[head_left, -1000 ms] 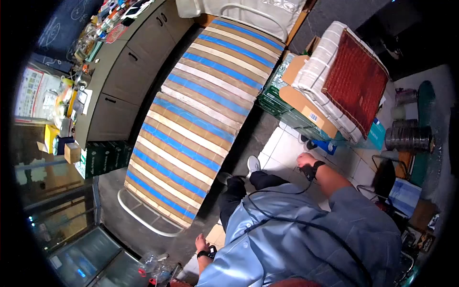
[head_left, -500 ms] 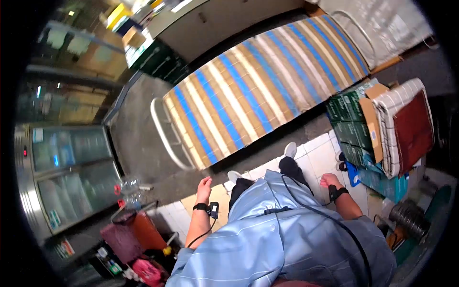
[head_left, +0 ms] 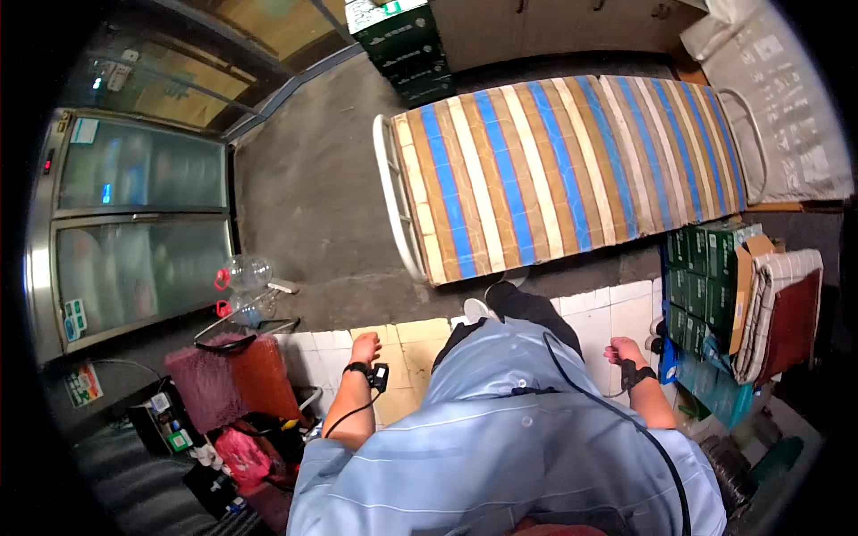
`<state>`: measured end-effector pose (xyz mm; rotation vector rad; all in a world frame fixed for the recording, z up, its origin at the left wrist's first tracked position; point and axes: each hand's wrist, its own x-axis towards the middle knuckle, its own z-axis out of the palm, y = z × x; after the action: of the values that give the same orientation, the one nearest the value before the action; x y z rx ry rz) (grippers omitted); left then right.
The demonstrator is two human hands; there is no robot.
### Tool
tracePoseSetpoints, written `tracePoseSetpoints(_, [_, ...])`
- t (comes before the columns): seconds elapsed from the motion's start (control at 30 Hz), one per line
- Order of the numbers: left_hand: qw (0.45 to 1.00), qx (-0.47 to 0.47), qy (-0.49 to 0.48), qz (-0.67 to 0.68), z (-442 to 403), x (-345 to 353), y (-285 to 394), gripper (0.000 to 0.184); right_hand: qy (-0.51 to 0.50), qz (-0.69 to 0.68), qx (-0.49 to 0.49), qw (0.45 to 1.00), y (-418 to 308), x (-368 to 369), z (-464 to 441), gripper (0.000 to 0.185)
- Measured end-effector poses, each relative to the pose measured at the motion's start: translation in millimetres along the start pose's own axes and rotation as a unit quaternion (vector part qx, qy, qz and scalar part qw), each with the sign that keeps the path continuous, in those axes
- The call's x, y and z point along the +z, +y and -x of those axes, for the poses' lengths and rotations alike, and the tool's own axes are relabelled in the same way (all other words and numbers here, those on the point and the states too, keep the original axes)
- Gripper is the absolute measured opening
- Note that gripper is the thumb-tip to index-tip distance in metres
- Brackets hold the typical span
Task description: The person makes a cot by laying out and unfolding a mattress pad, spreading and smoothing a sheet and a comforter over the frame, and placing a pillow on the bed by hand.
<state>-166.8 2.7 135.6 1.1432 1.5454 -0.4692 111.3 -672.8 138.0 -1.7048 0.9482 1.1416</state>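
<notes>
My left hand [head_left: 365,347] hangs at my left side over the pale floor tiles, its fingers loosely curled, with a black strap and small device at the wrist. On the other side, my right hand [head_left: 623,350] hangs low with its fingers curled in, near the stacked boxes, also with a black strap. Neither hand touches an object that I can see. In front of me stands a low bed [head_left: 554,170] with a striped blue, tan and white cover and white metal end rails.
A glass-door fridge [head_left: 138,223] stands at the left, with plastic bottles [head_left: 248,272] beside it. Chairs [head_left: 228,380] with bags are at the lower left. Green boxes [head_left: 706,277] and a folded quilt [head_left: 776,313] stand at the right. Cabinets [head_left: 554,31] line the back.
The view has turned left, so the bed now lies across it and the fridge shows fully. My left hand has come further into view. One foot has moved forward, toward the bed.
</notes>
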Motion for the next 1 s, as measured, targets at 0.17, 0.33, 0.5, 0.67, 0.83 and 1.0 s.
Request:
tracePoseSetpoints(0.17, [0.993, 0.116, -0.039, 0.002, 52, 36, 112, 0.031, 0.021, -0.006, -0.018, 1.0, -86, 49, -47, 0.015])
tracePoseSetpoints(0.33, [0.98, 0.159, -0.111, -0.043, 52, 51, 183, 0.034, -0.092, -0.04, -0.108, 0.989, -176, 138, -29, 0.021])
tracePoseSetpoints(0.5, [0.97, 0.155, -0.15, -0.11, 4, 25, 232, 0.027, -0.099, -0.117, -0.147, 0.977, -191, 213, -17, 0.026])
tracePoseSetpoints(0.67, [0.957, 0.074, -0.223, -0.171, -77, -2, 305, 0.024, 0.045, -0.221, -0.115, 0.967, -89, 264, 0, 0.013])
tracePoseSetpoints(0.83, [0.938, 0.024, -0.24, -0.25, -143, -30, 381, 0.027, 0.144, -0.305, -0.049, 0.94, -7, 340, 72, 0.011])
tracePoseSetpoints(1.0, [0.909, 0.046, -0.261, -0.322, -170, -24, 435, 0.031, 0.145, -0.376, -0.043, 0.914, 4, 392, 106, 0.014])
